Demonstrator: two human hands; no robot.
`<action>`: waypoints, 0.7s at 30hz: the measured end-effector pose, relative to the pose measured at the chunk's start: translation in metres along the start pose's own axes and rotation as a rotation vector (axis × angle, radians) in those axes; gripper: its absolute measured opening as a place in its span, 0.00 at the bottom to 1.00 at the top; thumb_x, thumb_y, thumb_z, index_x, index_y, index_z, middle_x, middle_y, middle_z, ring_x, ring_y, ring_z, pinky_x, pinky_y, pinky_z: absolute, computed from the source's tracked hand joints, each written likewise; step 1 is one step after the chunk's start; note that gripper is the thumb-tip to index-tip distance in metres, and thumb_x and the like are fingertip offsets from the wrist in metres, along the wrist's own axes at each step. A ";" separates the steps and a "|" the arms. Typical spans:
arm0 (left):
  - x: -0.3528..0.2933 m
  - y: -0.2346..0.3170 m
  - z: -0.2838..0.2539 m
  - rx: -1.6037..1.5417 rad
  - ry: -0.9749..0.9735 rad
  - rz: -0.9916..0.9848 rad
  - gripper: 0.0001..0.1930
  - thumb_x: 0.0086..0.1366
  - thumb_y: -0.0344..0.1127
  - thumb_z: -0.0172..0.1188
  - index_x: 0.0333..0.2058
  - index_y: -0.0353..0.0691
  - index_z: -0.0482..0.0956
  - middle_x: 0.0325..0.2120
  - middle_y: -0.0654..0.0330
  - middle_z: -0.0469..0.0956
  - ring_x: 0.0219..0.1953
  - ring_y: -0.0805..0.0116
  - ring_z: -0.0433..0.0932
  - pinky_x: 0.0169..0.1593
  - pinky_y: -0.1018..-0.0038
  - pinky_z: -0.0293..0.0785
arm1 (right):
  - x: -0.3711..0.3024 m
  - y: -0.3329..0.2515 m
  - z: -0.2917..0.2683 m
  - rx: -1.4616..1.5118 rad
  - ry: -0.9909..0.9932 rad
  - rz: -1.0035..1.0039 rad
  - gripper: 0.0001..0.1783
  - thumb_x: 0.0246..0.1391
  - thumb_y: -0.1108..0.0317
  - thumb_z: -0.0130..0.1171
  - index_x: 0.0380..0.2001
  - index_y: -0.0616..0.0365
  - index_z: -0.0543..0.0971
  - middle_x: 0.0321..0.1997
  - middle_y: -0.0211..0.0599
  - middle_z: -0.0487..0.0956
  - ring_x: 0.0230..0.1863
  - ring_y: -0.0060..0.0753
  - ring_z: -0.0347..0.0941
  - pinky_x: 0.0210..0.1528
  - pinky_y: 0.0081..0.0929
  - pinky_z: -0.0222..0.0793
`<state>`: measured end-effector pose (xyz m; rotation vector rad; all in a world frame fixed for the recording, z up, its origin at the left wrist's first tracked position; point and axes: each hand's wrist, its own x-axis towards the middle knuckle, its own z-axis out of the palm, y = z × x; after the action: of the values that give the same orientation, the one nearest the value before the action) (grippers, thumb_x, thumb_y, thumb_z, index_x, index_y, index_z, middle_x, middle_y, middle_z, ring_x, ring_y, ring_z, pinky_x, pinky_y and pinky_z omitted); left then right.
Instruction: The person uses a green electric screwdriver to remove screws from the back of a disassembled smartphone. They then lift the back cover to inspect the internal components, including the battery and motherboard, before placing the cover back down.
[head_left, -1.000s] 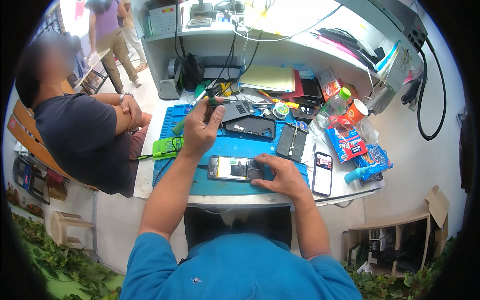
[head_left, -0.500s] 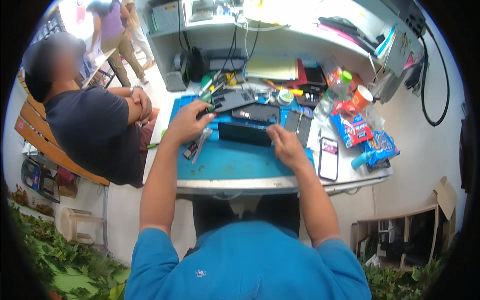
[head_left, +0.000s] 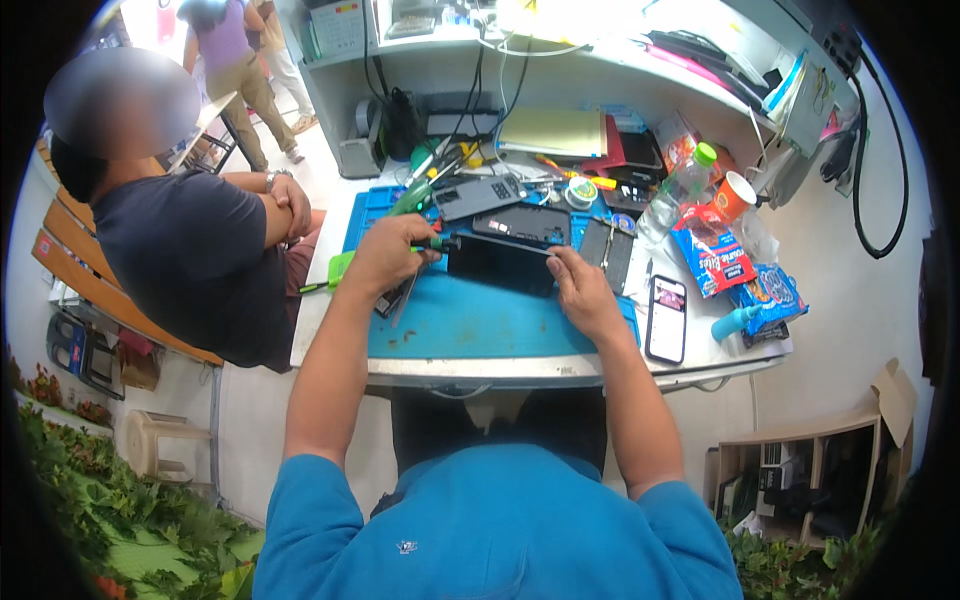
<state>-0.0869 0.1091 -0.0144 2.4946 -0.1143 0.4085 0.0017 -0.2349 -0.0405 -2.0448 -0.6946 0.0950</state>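
Mat (head_left: 465, 328) lay mid-frame | dark phone (head_left: 498, 268) stood tilted at centre | our right hand (head_left: 588, 297) pinched its right end; left hand (head_left: 386, 256) gripped a tool (head_left: 436, 243) by its left | we judged light, steady edge-holding best

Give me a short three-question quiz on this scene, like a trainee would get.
1. True or false: the orange cup stands left of the clear bottle.
2. The lit phone lies on: A) the blue mat; B) the white tabletop; C) the shelf.
3. Which hand holds the dark panel's right end?

Key: 1. False, the orange cup stands right of the clear bottle; 2. B; 3. the right hand.
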 end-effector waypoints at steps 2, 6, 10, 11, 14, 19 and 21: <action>-0.003 0.000 0.003 -0.013 0.021 0.038 0.15 0.57 0.26 0.83 0.44 0.38 0.92 0.39 0.58 0.89 0.41 0.56 0.87 0.48 0.66 0.81 | -0.002 -0.002 0.000 -0.017 0.004 -0.002 0.21 0.84 0.52 0.55 0.61 0.58 0.83 0.33 0.57 0.86 0.38 0.65 0.85 0.44 0.51 0.77; -0.003 0.002 0.007 0.003 0.072 0.134 0.15 0.56 0.25 0.83 0.43 0.41 0.94 0.40 0.60 0.90 0.44 0.58 0.88 0.50 0.66 0.83 | 0.003 0.001 0.000 0.003 0.020 -0.027 0.23 0.84 0.51 0.56 0.61 0.60 0.83 0.27 0.43 0.81 0.28 0.37 0.78 0.35 0.39 0.71; -0.003 0.001 0.006 0.094 0.096 0.284 0.14 0.55 0.26 0.83 0.41 0.42 0.94 0.40 0.60 0.90 0.46 0.58 0.89 0.51 0.65 0.85 | 0.005 0.009 0.003 0.065 0.005 -0.027 0.24 0.85 0.50 0.56 0.61 0.62 0.82 0.24 0.35 0.78 0.22 0.25 0.75 0.29 0.32 0.68; -0.004 0.004 0.005 0.097 0.084 0.312 0.13 0.55 0.26 0.83 0.40 0.42 0.94 0.40 0.60 0.90 0.46 0.58 0.89 0.51 0.64 0.85 | 0.004 0.009 0.002 0.104 0.004 0.018 0.24 0.85 0.50 0.55 0.62 0.62 0.82 0.23 0.34 0.78 0.21 0.24 0.74 0.28 0.31 0.68; -0.014 0.014 0.007 0.114 0.068 0.385 0.12 0.56 0.28 0.84 0.39 0.43 0.93 0.39 0.60 0.90 0.44 0.57 0.89 0.49 0.64 0.85 | 0.003 0.005 -0.003 0.200 -0.011 0.109 0.25 0.85 0.49 0.55 0.62 0.62 0.81 0.22 0.32 0.77 0.19 0.23 0.74 0.25 0.28 0.67; -0.021 0.010 0.013 0.102 0.092 0.476 0.11 0.57 0.31 0.83 0.38 0.43 0.92 0.37 0.61 0.90 0.41 0.58 0.89 0.46 0.63 0.86 | 0.004 -0.001 -0.010 0.207 -0.065 0.128 0.26 0.85 0.48 0.55 0.61 0.63 0.82 0.25 0.34 0.77 0.20 0.26 0.76 0.26 0.31 0.70; -0.021 0.007 0.014 0.092 0.092 0.485 0.10 0.57 0.30 0.83 0.37 0.43 0.91 0.37 0.61 0.90 0.41 0.57 0.89 0.46 0.64 0.86 | 0.004 -0.010 -0.014 0.193 -0.085 0.166 0.26 0.85 0.48 0.55 0.62 0.63 0.82 0.25 0.35 0.78 0.20 0.26 0.76 0.26 0.32 0.70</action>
<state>-0.1044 0.0948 -0.0276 2.5169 -0.6845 0.7380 0.0053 -0.2396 -0.0238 -1.9174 -0.5436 0.3339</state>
